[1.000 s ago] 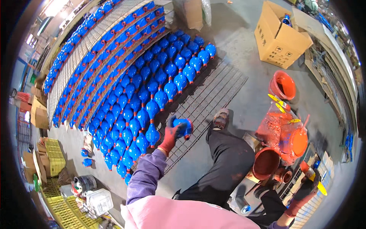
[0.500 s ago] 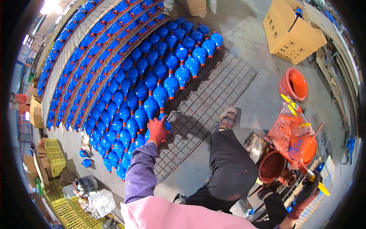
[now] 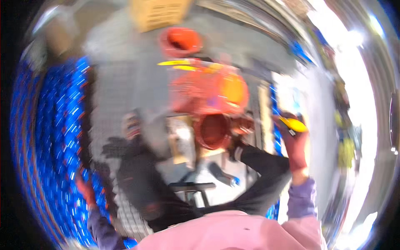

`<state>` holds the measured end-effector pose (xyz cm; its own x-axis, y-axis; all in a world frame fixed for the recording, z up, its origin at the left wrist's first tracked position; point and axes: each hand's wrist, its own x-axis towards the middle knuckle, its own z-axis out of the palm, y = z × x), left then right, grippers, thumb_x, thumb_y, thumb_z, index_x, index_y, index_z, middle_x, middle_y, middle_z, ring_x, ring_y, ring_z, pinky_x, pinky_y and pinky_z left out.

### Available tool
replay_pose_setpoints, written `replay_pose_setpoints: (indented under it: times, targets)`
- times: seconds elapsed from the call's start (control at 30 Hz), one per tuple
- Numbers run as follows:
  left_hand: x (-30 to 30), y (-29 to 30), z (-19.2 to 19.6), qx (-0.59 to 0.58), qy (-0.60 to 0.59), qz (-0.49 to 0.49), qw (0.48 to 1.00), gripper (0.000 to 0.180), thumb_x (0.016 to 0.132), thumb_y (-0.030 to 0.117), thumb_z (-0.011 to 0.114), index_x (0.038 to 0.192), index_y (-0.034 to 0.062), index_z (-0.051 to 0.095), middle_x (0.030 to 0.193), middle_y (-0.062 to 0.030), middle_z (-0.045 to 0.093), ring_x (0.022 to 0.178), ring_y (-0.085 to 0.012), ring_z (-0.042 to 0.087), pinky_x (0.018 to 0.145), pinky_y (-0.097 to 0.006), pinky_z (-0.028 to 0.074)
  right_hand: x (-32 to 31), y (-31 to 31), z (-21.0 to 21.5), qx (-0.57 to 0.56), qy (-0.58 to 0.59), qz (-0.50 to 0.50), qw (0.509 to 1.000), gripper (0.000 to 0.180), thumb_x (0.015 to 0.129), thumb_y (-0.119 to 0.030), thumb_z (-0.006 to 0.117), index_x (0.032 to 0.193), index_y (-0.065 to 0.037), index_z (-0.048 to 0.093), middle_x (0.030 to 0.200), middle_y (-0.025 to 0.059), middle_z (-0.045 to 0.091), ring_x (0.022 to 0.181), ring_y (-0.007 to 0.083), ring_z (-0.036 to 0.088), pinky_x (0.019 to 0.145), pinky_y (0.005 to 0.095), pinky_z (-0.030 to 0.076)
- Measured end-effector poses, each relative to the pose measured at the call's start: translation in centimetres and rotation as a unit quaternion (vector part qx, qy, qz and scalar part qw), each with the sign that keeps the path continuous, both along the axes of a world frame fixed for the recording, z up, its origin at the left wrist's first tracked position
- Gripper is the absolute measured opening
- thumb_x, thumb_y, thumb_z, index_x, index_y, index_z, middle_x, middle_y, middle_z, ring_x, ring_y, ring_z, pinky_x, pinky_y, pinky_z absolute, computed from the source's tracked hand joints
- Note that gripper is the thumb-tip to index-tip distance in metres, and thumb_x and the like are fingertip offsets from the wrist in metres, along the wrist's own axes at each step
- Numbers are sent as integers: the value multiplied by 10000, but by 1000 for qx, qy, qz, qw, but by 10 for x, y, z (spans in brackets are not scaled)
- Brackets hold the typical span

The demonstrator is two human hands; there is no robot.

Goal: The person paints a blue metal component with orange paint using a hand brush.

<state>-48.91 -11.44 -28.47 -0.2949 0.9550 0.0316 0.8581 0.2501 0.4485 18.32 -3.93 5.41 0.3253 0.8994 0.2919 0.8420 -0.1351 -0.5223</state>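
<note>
My left hand [image 3: 86, 189], in a red glove, is by the near part of the rows of blue bulb-shaped pieces [image 3: 73, 125] with red ends. Motion smears its fingers, so I cannot tell if it holds or touches one. On the right my gloved right hand [image 3: 296, 150] is closed around a tool with a flat yellow end [image 3: 295, 124]; the rest of the tool is hidden or blurred. A narrow line of blue pieces [image 3: 274, 98] runs just left of that hand.
Between my legs and beyond stand a dark red bowl [image 3: 213, 132], an orange-filled container [image 3: 232, 89] and red plastic sheeting [image 3: 189, 89]. Farther off are a red basin [image 3: 166, 46] and a cardboard box [image 3: 160, 16]. A wire mesh rack [image 3: 110, 100] lies left of my leg.
The view has swung to the right, so the blue pieces now lie at the far left. My left hand is no longer at the same row spot; my right hand still holds the yellow-ended tool.
</note>
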Motion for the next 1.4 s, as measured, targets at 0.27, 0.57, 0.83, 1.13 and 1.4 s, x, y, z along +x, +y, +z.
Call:
replay_pose_setpoints:
  times: [0.27, 0.57, 0.83, 1.13, 1.4]
  targets:
    - [64, 75, 76, 64, -367, 6, 928, 396, 959, 224, 451, 1277, -2, 523, 1371, -132, 445, 1215, -262, 461, 1006, -389, 390, 136, -149, 77, -81, -79, -233, 966, 467, 790, -33, 603, 1231, -185, 578, 823, 141, 647, 738, 248, 661, 665, 333, 506]
    - [158, 131, 215, 174, -243, -200, 933, 376, 961, 207, 442, 1266, 0, 520, 1297, -129, 499, 1189, -264, 488, 972, -387, 431, 173, -348, -142, -362, -207, -140, 898, 271, 781, -93, 556, 1047, -134, 575, 830, 145, 583, 654, 320, 614, 566, 426, 486]
    - [237, 115, 299, 235, -102, -369, 893, 383, 959, 217, 449, 1271, 5, 512, 1297, -127, 497, 1179, -267, 496, 970, -381, 432, 177, -378, -286, -392, -92, -228, 886, 174, 910, -262, 484, 1011, -146, 566, 710, 140, 588, 603, 326, 598, 538, 450, 444]
    - [348, 67, 343, 275, -2, -491, 827, 391, 956, 229, 457, 1276, 10, 503, 1298, -125, 495, 1168, -270, 504, 968, -375, 434, 240, -378, -258, -309, -105, -187, 926, 267, 926, -312, 476, 936, -81, 609, 758, 179, 613, 695, 367, 604, 641, 468, 462]
    - [495, 37, 322, -226, -656, -296, 657, 499, 913, 392, 512, 1310, 98, 441, 1169, -114, 563, 1022, -266, 566, 865, -402, 464, 192, -245, -51, 131, 308, -139, 932, 242, 769, 12, 642, 998, -34, 581, 934, 56, 635, 849, 107, 576, 708, 259, 467]
